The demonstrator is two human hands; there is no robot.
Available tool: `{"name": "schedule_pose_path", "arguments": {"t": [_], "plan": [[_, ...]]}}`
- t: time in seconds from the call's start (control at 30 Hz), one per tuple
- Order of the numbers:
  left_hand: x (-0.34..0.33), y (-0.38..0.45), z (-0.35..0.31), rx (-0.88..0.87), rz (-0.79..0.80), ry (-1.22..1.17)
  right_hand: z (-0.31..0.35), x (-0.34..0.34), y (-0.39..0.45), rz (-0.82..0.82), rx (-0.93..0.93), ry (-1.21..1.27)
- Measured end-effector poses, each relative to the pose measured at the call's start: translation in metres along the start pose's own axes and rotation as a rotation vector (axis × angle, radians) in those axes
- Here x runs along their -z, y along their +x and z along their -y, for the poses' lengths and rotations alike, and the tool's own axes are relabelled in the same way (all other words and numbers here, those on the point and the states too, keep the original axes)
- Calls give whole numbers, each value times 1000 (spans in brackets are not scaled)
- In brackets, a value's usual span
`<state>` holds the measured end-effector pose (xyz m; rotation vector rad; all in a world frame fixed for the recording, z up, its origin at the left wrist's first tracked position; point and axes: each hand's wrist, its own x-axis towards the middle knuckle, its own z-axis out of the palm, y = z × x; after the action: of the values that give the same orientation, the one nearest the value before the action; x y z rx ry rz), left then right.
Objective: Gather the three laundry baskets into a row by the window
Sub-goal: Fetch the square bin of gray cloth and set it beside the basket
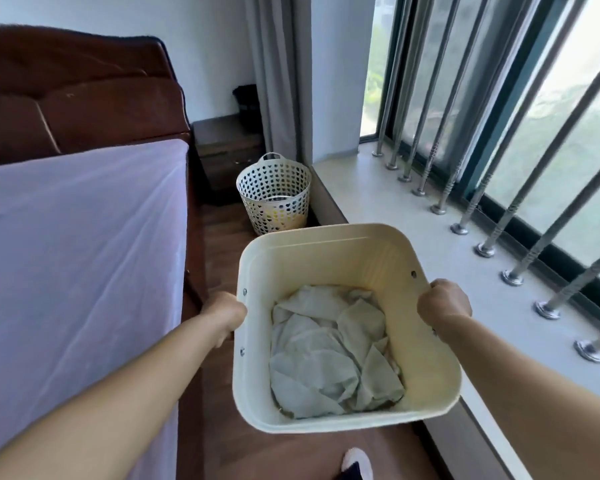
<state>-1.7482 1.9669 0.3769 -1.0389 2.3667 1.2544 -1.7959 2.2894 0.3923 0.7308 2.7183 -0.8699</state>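
The cream square basket (347, 265) is held off the floor between the bed (77, 237) and the window ledge (395, 209), its mouth upward and tipped a little toward the person, with crumpled pale cloth (329, 351) in the bottom. It is nearly square, so no long axis is clear; its far wall faces down the aisle. The left hand (226, 315) and right hand (444, 303) are each clenched on an opposite side of the rim. This looks like the carrying step. A round perforated basket (274, 195) already stands on the floor against the ledge, well ahead; the third is not in view. The next move probably calls for walking forward and setting this one down just beside the round one, level, along the ledge.
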Motion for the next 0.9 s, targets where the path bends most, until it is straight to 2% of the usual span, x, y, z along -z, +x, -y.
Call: {"name": "schedule_pose_path", "arguments": {"t": [0.2,0.43,0.7,0.9], "plan": [[11,83,-40,127,-76,-117,85,-31,96,115,102,-27],[14,185,-69,251,-76,-208,171,-79,186,184,165,-123],[31,353,-100,298,-20,-194,266,-169,287,185,110,-137],[14,493,-116,319,-8,-183,314,-257,377,173,43,-127]]}}
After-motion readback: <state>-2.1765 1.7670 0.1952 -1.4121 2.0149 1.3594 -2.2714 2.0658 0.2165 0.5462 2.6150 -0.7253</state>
